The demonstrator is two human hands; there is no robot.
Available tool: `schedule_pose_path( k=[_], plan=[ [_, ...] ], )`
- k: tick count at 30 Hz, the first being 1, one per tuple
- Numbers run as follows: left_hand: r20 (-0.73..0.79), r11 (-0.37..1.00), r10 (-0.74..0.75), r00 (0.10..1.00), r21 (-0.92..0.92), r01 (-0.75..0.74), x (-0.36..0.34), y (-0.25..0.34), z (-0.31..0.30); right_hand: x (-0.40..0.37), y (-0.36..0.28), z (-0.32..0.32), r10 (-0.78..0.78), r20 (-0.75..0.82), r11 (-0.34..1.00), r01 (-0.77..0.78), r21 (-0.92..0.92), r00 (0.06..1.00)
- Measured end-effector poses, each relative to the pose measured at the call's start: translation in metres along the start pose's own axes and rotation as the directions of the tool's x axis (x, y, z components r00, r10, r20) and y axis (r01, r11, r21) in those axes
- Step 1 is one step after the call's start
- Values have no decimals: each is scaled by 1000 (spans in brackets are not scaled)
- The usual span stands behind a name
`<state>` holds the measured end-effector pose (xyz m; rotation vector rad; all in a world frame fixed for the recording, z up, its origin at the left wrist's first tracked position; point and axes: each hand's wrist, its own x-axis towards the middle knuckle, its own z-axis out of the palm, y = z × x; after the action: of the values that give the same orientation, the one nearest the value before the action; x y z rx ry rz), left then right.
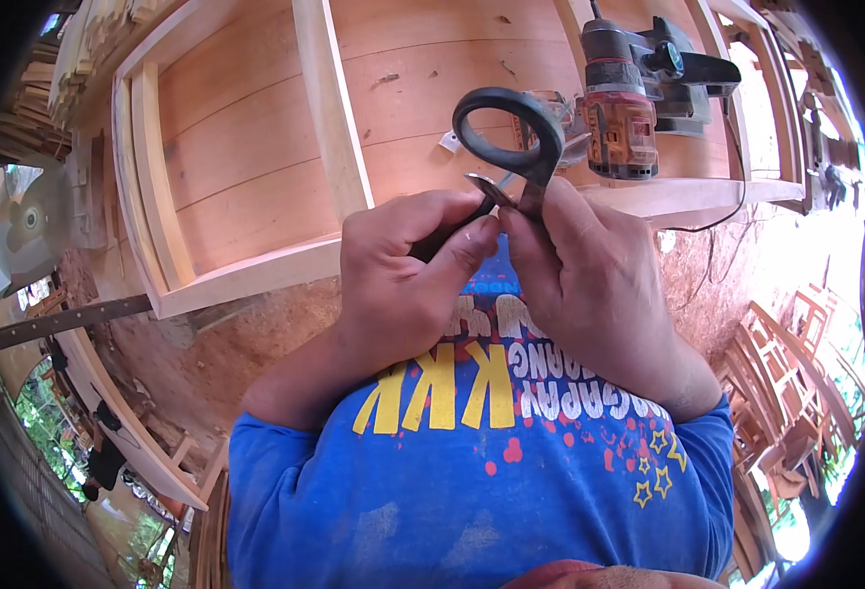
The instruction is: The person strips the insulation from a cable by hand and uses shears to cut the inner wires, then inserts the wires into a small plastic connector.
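Both my hands are together in front of my chest. A pair of scissors (553, 137) with a black loop handle stands up between them, the loop above my right hand (604, 260). My right hand's fingers and thumb are closed around the lower part of that handle. Short bare metal shows at the scissors' joint, near my fingertips. Pinched between the thumb and curled fingers of my left hand (403, 265) is a dark part that meets this metal. I cannot make out whether it is the scissors' other handle. My fingers hide most of the blades.
Beyond my hands lies a wooden frame with a plank panel (246, 128) and a crossbar (334, 108). A corded power tool (624, 118) with an orange-and-black body rests on it at right. Wooden chair-like frames (796, 383) are at far right; stacked wood strips (89, 59) at upper left.
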<state>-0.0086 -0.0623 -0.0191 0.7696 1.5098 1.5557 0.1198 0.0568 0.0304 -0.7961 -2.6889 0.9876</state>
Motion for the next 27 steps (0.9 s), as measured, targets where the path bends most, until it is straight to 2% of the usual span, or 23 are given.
schedule_pose_path(
  k=[6, 9, 12, 15, 27],
  plan=[
    [57, 997, -23, 998, 71, 19, 0, 4, -5, 3, -2, -2, -7, 26, 1000, 6, 24, 1000],
    [60, 998, 37, 998, 41, -40, 0, -6, -5, 3, 2, 0, -25, 45, 999, 23, 48, 999],
    [32, 998, 58, 998, 29, -59, 1, -5, -5, 3, 3, 0, -48, 34, 998, 47, 36, 998],
    [-36, 1000, -8, 999, -27, 7, -1, -6, -4, 2, 1, -1, -11, 37, 999, 10, 37, 999],
    [-50, 995, -38, 998, -94, 33, -2, -1, -2, -3, 2, -2, -28, 40, 1000, 28, -9, 999]
  ],
)
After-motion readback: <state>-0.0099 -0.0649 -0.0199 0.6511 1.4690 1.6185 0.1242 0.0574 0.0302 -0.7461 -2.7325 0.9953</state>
